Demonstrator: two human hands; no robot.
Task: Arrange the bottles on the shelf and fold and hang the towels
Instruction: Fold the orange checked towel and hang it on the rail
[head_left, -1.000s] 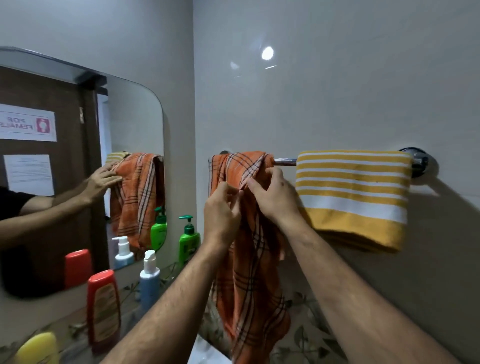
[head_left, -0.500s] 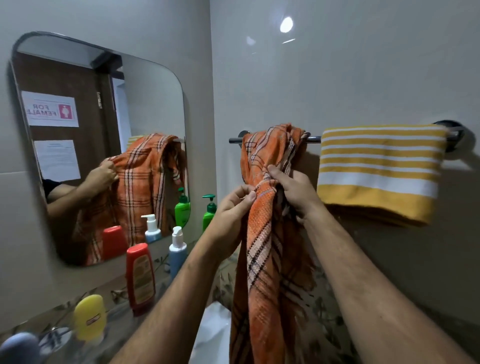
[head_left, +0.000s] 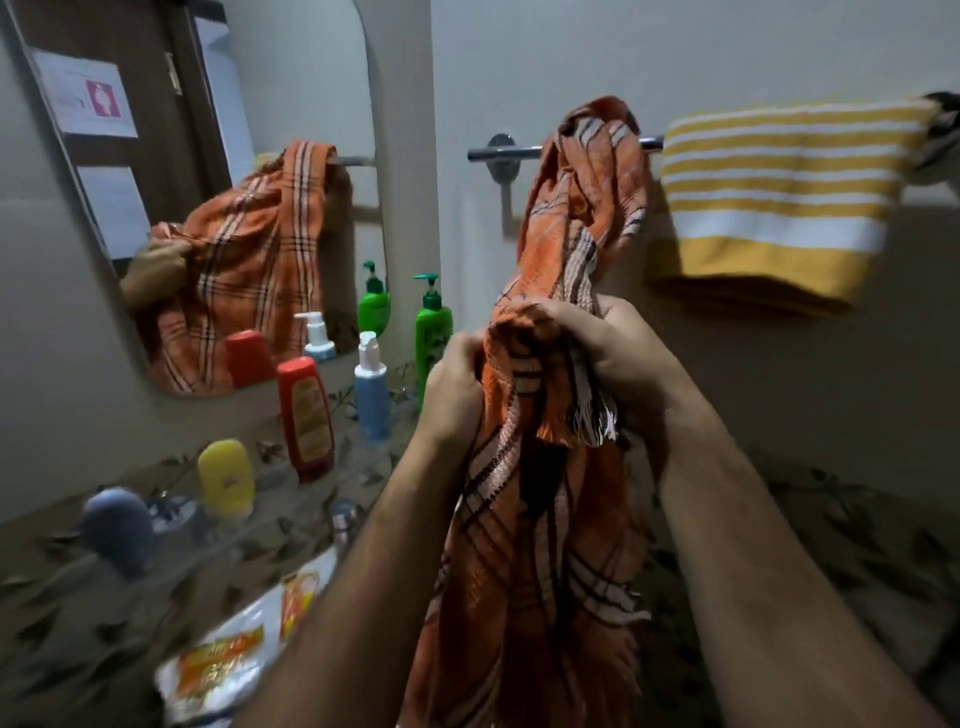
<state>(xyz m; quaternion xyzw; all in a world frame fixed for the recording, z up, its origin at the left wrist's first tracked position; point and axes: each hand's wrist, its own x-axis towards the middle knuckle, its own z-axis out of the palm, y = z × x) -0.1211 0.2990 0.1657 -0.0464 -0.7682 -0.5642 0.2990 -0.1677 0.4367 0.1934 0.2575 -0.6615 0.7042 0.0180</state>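
In the head view, the orange plaid towel (head_left: 582, 218) is draped in a bunched rope over the chrome towel bar (head_left: 511, 151), and both hands grip its gathered middle well below the bar: the left hand (head_left: 457, 382) curls round the left edge of the bunch, the right hand (head_left: 626, 348) closes on the fringed end beside it. The yellow striped towel (head_left: 779, 202) hangs folded on the same bar, just beside the orange one. The main risk, as I judge it, is a downward tug dragging the whole orange towel off the bar, since only a narrow twisted section rests on top; it could then fall onto the bench (head_left: 857, 545) or sweep the shelf (head_left: 270, 525). There the green pump bottle (head_left: 432, 332), blue pump bottle (head_left: 372, 387) and red bottle (head_left: 305, 415) stand close to the left forearm, so a sideways swing of the arm or loose cloth might topple them. Pulling the orange towel rightward could also rumple the yellow one's neat fold.
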